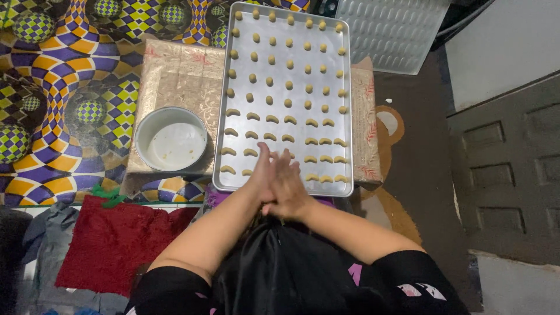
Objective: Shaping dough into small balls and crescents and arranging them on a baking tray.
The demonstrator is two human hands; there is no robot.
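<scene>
Left hand [262, 175] and right hand [289, 186] are pressing flat together over the rectangular metal baking tray [280, 182]; whether dough lies between, I cannot tell; rolling gently seems best.

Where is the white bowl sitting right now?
In the head view, the white bowl sits left of centre on the gold patterned cloth, right beside the left edge of the baking tray, ahead and left of the person's pressed-together hands.
</scene>
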